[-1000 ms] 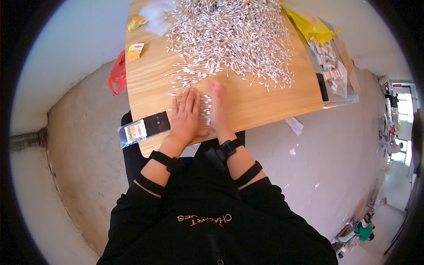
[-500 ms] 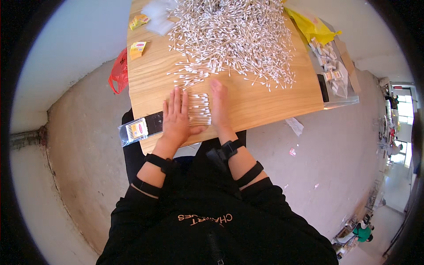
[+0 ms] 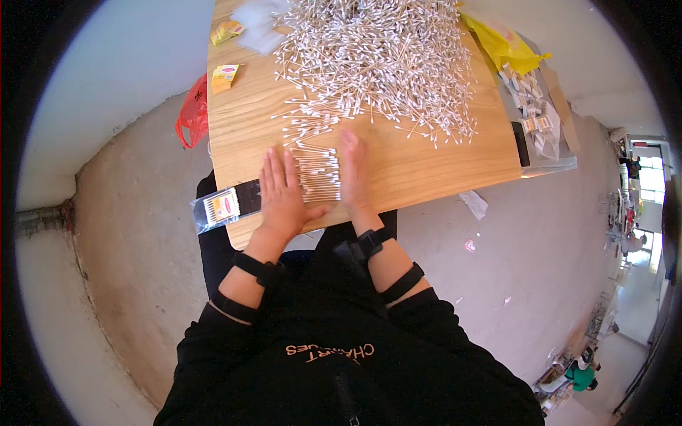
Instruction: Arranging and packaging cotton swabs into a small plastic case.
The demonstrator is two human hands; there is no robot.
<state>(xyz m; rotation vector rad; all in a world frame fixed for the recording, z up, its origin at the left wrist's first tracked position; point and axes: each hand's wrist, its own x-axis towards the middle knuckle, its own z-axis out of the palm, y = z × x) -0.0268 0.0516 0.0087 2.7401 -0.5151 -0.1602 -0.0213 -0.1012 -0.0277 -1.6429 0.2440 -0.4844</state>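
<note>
A row of cotton swabs [image 3: 320,175] lies side by side on the wooden table, between my two hands. My left hand [image 3: 283,193] rests flat with its fingers stretched out, against the left ends of the row. On the other side my right hand [image 3: 354,167] stands on edge along the right ends, fingers extended and apparently holding nothing. Loose swabs [image 3: 312,117] are scattered just beyond the row. Further back a large heap of cotton swabs [image 3: 383,57] covers much of the table. Left of my left hand lies a clear packet of swabs with a yellow label [image 3: 222,206].
Two yellow card pieces [image 3: 224,77] and thin clear bags [image 3: 259,28] lie at the table's far left. A red plastic bag [image 3: 192,113] hangs by the left edge. At right are a yellow bag [image 3: 508,46], a tray of small packs [image 3: 526,106] and a black object [image 3: 520,142].
My left hand's fingers have slid slightly nearer to me. The right hand has hardly moved, and the row of swabs still lies between them.
</note>
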